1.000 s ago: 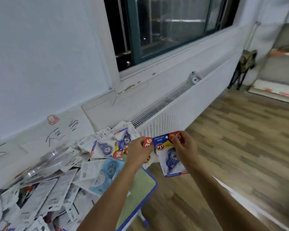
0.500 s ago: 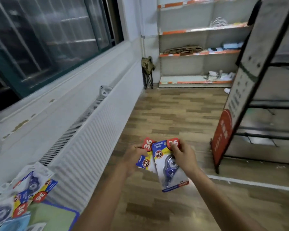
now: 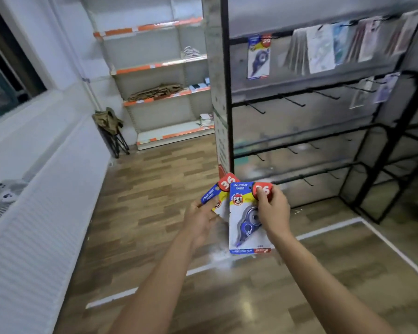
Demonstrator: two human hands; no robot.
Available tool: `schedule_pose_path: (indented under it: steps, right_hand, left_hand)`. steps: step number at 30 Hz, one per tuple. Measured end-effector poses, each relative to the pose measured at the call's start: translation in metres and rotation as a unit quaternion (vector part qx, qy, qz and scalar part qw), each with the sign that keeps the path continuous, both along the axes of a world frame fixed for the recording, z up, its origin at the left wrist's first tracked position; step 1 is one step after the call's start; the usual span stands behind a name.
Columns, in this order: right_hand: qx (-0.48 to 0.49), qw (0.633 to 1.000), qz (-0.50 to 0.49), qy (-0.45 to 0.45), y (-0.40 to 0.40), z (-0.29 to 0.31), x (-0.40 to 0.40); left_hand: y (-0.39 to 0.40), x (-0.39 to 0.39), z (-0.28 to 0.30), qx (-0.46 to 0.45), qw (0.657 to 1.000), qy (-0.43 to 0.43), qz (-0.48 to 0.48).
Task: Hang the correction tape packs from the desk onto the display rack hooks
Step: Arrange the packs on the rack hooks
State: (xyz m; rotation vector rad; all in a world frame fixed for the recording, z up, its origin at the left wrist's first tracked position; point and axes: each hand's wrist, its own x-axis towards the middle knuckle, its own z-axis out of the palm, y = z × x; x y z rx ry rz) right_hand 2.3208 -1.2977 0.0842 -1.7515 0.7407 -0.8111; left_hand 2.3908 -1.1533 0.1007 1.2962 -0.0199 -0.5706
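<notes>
Right hand pinches front pack at top corner, fingers curled over red "36" badge; left hand grips second pack behind, fingers curled along its edge; both packs held low before rack; front pack reads "JINUO", "PET", "CORRECTION TAPE"; one like pack hangs on top rail; several hooks bare.

Display rack now ahead, desk gone.
</notes>
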Motion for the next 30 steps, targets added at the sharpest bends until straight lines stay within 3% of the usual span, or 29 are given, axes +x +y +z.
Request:
schedule_pose_path:
  steps: [11, 20, 30]
  right_hand:
    - [-0.03, 0.998, -0.039, -0.025, -0.147, 0.02, 0.078]
    - [-0.039, 0.998, -0.036, -0.044, -0.234, 0.045, 0.161]
    - [-0.083, 0.981, -0.007, -0.173, -0.319, 0.118, 0.228]
  left_hand:
    - [-0.178, 0.104, 0.014, -0.005, 0.992, -0.118, -0.043]
    - [-0.268, 0.19, 0.046, -0.023, 0.986, -0.158, -0.053]
    - [-0.35, 0.258, 0.109, -0.057, 0.957, -0.283, -0.018]
